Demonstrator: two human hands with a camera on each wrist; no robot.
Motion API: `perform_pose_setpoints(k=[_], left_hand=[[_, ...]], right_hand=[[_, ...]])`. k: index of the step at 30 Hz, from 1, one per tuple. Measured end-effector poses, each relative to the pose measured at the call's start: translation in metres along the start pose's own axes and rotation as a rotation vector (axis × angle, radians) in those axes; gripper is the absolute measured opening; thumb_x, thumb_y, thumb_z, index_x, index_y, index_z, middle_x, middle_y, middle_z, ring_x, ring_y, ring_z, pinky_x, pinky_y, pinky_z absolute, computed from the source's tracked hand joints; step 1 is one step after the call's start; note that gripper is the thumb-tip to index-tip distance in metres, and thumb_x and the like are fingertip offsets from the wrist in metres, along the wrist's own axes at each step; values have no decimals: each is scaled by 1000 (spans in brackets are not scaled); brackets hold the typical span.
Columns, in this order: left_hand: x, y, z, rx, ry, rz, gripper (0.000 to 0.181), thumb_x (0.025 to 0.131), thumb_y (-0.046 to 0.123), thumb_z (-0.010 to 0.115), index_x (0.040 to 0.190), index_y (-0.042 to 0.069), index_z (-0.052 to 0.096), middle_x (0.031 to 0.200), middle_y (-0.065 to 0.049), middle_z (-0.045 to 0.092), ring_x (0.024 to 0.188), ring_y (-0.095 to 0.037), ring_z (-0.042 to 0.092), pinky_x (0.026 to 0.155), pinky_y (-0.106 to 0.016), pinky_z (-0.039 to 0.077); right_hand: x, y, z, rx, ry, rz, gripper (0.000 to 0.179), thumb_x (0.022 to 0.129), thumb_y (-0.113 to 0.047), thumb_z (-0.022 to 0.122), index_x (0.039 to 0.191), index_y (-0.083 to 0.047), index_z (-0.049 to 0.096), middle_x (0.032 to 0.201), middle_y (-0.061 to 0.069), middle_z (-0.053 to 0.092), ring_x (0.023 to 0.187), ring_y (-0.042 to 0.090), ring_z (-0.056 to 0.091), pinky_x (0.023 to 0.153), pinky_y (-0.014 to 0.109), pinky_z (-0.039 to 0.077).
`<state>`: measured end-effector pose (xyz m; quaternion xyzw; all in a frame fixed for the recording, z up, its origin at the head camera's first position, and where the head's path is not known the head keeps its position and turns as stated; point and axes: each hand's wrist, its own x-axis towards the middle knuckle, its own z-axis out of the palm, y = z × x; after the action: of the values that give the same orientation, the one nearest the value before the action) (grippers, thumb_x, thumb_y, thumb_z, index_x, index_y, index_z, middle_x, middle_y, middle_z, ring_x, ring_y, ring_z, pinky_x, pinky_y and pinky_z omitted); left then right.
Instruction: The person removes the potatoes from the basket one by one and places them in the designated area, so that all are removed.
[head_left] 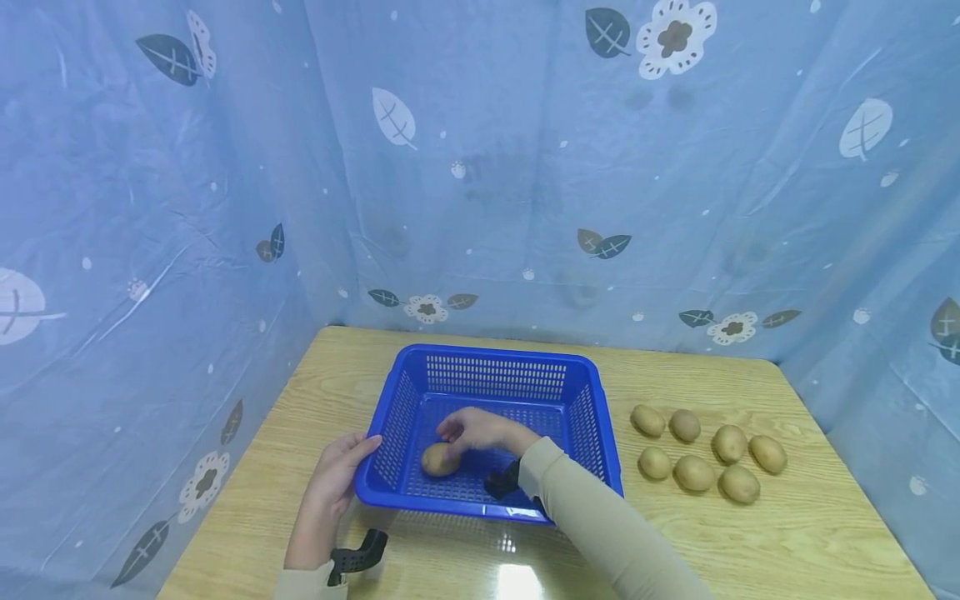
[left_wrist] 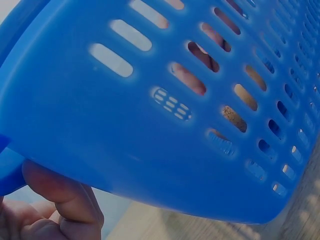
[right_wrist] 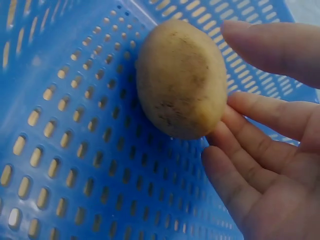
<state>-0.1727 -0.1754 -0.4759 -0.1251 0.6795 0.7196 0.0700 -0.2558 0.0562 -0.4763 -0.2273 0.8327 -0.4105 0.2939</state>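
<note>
A blue plastic basket with slotted walls stands on the table. My left hand grips its left rim, thumb on top and fingers curled beneath, as the left wrist view shows of the fingers. Inside the basket, toward the front left corner, lies one potato. My right hand reaches in over the front right side. In the right wrist view its thumb is spread away from the potato, and its loosely extended fingers have their tips right at the potato's edge.
Several potatoes lie in two loose rows on the wooden table, right of the basket. A blue patterned curtain hangs behind the table and along both sides. Black wrist mounts sit on the forearms.
</note>
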Motion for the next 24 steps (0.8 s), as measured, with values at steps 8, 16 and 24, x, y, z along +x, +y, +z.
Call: perform_pose_setpoints(k=[8, 16, 24], left_hand=[[1, -2, -1, -3, -6, 15, 38, 95, 18, 55, 119, -11, 51, 106, -20, 67, 94, -29, 69, 78, -37, 58], [0, -2, -1, -13, -5, 14, 38, 95, 18, 55, 119, -11, 51, 106, -21, 67, 94, -31, 69, 78, -38, 58], [0, -1, 0, -6, 8, 11, 37, 95, 17, 55, 118, -11, 51, 105, -21, 67, 93, -30, 69, 78, -38, 58]], right_hand=[[-3, -3, 3, -58, -31, 38, 52, 74, -19, 76, 122, -3, 60, 115, 6, 65, 107, 22, 59, 99, 39, 46], [-2, -3, 6, -105, -33, 51, 52, 74, -19, 76, 121, -4, 61, 113, 7, 65, 105, 21, 59, 99, 39, 46], [1, -2, 8, -128, -32, 37, 52, 72, -18, 77, 119, -3, 62, 110, 6, 66, 103, 20, 60, 96, 36, 47]])
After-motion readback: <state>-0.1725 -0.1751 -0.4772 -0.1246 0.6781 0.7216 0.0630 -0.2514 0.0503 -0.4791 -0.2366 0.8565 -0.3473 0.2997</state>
